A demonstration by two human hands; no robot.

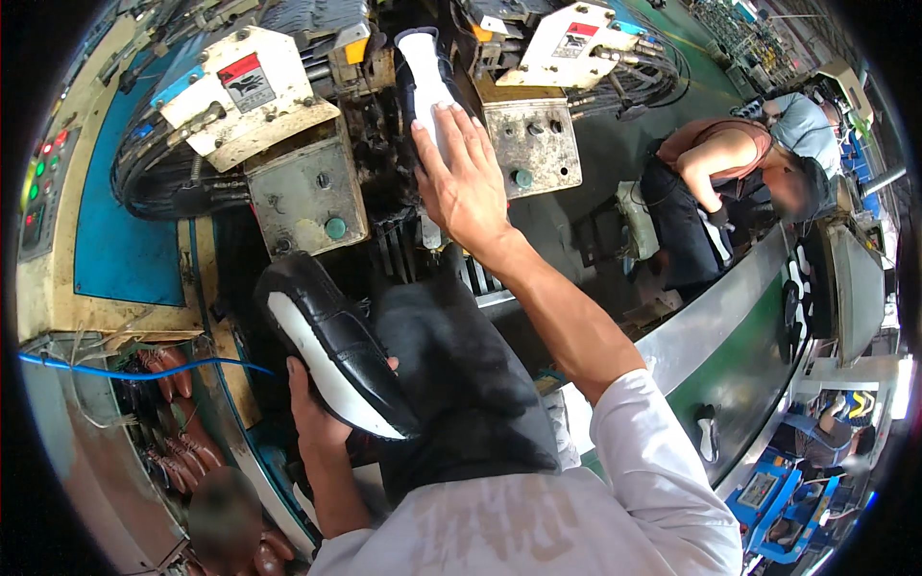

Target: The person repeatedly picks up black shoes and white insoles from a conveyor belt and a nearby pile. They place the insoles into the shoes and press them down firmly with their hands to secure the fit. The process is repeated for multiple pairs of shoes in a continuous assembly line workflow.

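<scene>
A black leather shoe upper (pixel 341 331) with a white bottom rests tilted in my left hand (pixel 322 422). The thumb lies along its white side and a fingertip shows at the far edge, so the hand is closed round it. My right hand (pixel 461 182) is laid flat, fingers stretched out, over the white underside of a second black shoe (pixel 419 67). That shoe sits bottom up between the two halves of a machine. My right thumb is hidden.
Metal control boxes with green buttons (pixel 334 228) flank the machine's middle. Cables (pixel 144 173) loop at the left, above brown shoe lasts (pixel 178 456). A conveyor with a green belt (pixel 730 384) carries shoes at the right. A person (pixel 711 154) bends over beside it.
</scene>
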